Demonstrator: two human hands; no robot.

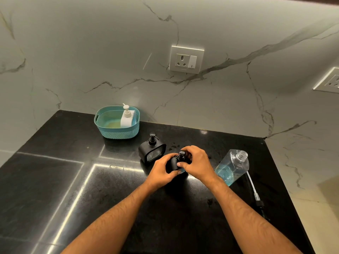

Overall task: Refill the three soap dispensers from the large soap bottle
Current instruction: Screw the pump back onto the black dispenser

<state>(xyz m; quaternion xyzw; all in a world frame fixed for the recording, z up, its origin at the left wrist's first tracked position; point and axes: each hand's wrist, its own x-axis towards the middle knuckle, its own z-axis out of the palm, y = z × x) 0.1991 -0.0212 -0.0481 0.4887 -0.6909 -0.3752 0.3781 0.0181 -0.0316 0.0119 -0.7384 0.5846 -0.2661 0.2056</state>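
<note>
Black stone: the worktop (55, 180), glossy, streaked with light reflections.
Left grip (163, 171): curled round the body of a black dispenser (172, 165).
Right grip (196, 163): pinching that dispenser's pump head.
Second black dispenser (152, 152): just beyond the left grip.
Soap bottle (232, 166): uncapped, right of the right grip.
White dispenser (127, 117): in a teal basket (117, 133), far left by the marble wall (73, 61).

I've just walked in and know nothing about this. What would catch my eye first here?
Probably the two hands meeting mid-counter: the left hand holds a small black dispenser while the right hand grips its pump top. Just right of them stands an uncapped clear bottle of blue soap, and a teal basket with a white dispenser sits by the wall.
</note>
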